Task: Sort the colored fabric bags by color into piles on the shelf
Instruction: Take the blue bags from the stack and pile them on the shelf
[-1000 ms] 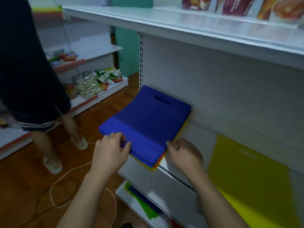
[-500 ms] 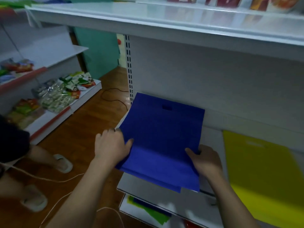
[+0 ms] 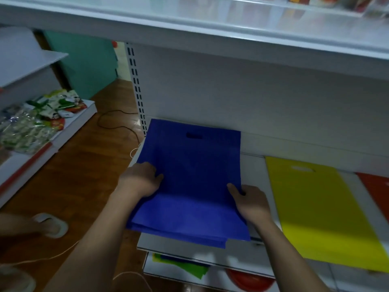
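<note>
I am looking down at two bare hands working a stack of blue fabric bags (image 3: 189, 178). The left hand (image 3: 140, 179) is gripping the stack's left edge, fingers curled under and thumb lying on top. The right hand (image 3: 249, 202) is gripping the right edge the same way. The stack is lying at the left end of the white shelf (image 3: 252, 165), its near edge hanging past the shelf front and its cut-out handle pointing toward the back panel. To the right, apart from it, a yellow bag (image 3: 320, 211) is lying flat, and a red bag (image 3: 376, 188) is showing beyond that. I judge the blue pile is being squared; next, the hands need to push it fully onto the shelf and let go.
</note>
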`<state>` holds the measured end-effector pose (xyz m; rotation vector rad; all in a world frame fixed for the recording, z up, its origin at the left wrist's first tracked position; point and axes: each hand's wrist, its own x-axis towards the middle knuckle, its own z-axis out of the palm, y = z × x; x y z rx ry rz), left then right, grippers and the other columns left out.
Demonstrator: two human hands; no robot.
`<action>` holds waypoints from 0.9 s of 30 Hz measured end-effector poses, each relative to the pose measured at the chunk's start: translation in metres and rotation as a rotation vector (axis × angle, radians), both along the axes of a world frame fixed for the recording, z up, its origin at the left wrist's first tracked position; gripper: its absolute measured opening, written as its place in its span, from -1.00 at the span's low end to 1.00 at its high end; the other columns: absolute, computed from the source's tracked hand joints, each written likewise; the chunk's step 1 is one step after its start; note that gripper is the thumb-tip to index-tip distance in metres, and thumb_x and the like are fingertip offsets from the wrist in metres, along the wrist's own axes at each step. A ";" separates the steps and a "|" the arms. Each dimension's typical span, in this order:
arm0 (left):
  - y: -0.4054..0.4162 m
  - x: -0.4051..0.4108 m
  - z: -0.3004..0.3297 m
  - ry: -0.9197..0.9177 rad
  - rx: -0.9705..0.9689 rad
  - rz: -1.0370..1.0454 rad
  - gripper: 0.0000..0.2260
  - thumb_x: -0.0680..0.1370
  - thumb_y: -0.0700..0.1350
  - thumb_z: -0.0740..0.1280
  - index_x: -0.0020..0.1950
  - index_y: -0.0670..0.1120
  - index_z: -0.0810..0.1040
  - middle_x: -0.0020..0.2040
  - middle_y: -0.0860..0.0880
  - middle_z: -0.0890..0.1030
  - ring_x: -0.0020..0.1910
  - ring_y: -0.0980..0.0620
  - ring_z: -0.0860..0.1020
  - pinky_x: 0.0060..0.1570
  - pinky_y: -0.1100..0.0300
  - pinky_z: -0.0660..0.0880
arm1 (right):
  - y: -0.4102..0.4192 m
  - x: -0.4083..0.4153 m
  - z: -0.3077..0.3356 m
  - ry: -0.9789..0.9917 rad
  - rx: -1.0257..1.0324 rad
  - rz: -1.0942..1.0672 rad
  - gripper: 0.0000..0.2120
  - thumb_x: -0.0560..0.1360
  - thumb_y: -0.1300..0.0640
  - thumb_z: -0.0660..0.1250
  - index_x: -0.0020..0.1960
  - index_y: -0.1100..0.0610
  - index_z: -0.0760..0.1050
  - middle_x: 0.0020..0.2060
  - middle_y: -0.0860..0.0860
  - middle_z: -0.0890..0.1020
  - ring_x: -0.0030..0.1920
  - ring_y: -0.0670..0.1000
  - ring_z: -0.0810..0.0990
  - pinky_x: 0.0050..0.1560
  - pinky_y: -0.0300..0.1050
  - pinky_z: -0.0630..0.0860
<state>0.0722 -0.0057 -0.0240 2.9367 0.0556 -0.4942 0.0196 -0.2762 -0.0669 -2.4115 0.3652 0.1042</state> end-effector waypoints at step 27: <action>-0.298 -0.130 0.001 -0.486 -0.321 -0.534 -0.57 0.60 0.18 0.12 -0.36 -0.02 0.44 -0.41 0.05 0.51 -0.33 -0.07 0.51 -0.31 0.09 0.30 | -0.278 -0.236 0.022 -0.321 -0.433 -0.489 -0.54 0.60 -0.10 0.12 -0.37 0.12 0.43 -0.49 0.04 0.51 -0.45 0.10 0.46 -0.47 -0.13 0.15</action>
